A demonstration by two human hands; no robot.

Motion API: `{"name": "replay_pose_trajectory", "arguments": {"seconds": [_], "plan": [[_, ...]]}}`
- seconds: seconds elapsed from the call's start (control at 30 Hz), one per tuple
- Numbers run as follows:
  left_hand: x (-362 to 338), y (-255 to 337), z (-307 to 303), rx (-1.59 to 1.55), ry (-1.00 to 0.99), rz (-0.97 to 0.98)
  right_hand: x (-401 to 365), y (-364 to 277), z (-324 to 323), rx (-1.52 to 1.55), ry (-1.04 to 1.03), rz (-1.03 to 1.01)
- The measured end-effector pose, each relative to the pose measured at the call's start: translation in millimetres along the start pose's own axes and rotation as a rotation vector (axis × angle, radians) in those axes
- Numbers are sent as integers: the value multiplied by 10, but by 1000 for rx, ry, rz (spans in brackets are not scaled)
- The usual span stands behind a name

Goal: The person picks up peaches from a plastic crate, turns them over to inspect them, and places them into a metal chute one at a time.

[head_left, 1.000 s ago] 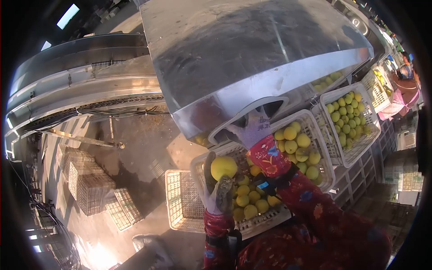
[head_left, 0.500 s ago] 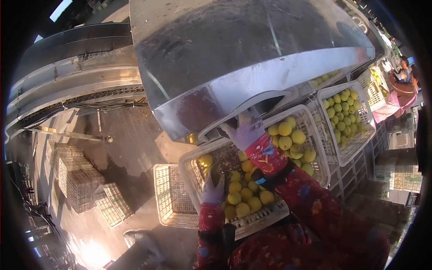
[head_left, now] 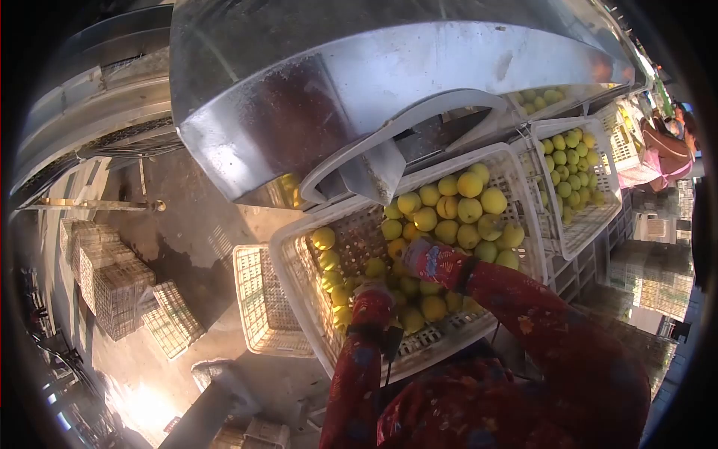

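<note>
Both my hands, in pale gloves with red floral sleeves, reach down into a white slatted plastic crate of round yellow-green fruits. My left hand is low among the fruits in the crate's middle-left part, its fingers hidden. To the right and slightly higher, my right hand is against the fruits, and its fingertips are blurred and partly out of sight. Whether either hand grips a fruit does not show. Above the crate's far edge hangs the curved lip of a metal chute.
A second crate of greener fruits stands to the right. On the left are an upright pale crate and several stacked crates on the floor. A metal machine spans the top. Another person is at far right.
My right hand has moved from the chute's opening down into the crate. My left hand has sunk lower among the fruits. The view has shifted, and more fruits show in the crate's upper part.
</note>
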State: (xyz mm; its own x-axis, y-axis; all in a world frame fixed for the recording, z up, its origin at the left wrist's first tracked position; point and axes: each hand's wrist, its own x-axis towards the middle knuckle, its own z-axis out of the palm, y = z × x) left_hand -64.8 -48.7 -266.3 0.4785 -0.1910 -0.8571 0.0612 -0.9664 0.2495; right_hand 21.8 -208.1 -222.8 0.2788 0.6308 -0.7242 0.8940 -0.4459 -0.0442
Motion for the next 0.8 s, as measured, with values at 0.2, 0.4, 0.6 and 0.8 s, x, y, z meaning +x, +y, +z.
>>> {"name": "replay_pose_trajectory", "arguments": {"seconds": [0.2, 0.4, 0.6, 0.8], "plan": [[-734, 253, -674, -26, 84, -65, -465, 237, -817, 392, 50, -72], [-1306, -180, -514, -1472, 504, 489, -1343, -37, -1045, 1412, 864, 24], [-2088, 256, -1006, -1641, 844, 790, -1981, -393, -1631, 1168, 1146, 89], [-2434, 248, -1424, -1680, 852, 778, -1970, -434, -1786, 1134, 1312, 52]]}}
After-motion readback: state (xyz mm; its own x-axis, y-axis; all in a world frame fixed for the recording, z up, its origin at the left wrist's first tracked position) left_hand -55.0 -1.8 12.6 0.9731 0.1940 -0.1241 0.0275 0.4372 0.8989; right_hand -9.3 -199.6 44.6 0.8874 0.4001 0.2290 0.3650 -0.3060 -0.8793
